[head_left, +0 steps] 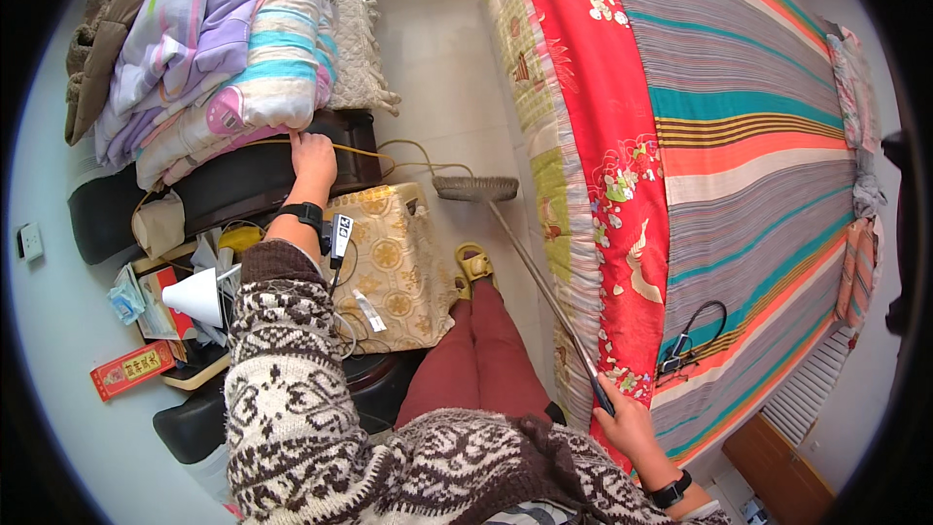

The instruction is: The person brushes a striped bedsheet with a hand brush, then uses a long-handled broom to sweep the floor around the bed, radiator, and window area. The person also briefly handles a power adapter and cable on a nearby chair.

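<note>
My right hand [627,418] is wrapped round the upper end of a long-handled floor mop [544,292]. Its wide grey head [476,188] lies on the tiled floor between the sofa and the bed. My left arm reaches forward, and the fingers of my left hand [313,160] are closed on a thin yellow cord [360,150]. This cord runs along the front of the folded quilts [277,68] and loops down toward the mop head. The fingertips are partly hidden against the quilts.
A black leather seat [214,190] carries the bedding. A box-shaped stand under a patterned gold cloth [389,262] is beside my legs, with a power strip [340,236] near it. To the right, a striped bed [748,136] has a black wire rack [685,355] on it. Clutter with a white cone [194,297] sits left.
</note>
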A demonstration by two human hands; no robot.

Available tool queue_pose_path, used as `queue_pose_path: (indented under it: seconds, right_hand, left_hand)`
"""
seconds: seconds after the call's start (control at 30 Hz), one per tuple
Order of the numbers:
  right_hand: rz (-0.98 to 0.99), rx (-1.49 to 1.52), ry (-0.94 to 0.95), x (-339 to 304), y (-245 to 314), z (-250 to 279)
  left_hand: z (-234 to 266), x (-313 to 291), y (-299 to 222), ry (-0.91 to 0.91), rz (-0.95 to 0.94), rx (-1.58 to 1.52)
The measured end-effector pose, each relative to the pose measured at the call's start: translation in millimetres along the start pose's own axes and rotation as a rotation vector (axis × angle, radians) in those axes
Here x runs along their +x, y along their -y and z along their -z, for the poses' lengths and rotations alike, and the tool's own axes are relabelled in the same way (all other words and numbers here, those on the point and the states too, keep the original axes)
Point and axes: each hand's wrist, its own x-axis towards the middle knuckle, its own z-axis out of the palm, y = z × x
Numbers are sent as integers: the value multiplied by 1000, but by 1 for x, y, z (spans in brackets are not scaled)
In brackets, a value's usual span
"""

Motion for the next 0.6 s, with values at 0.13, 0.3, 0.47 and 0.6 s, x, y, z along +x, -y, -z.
queue_pose_path:
  seconds: [0.13, 0.3, 0.47, 0.6]
  right_hand:
    - [75, -132, -81, 25, 7, -8]
    - [102, -221, -105, 67, 11, -23]
    - [206, -120, -200, 124, 26, -37]
    - [259, -134, -235, 184, 50, -39]
  left_hand:
    - [1, -3, 1, 13, -18, 26]
    - [5, -5, 4, 34, -31, -31]
    - [15, -14, -7, -18, -3, -145]
    - [24, -36, -25, -25, -23, -259]
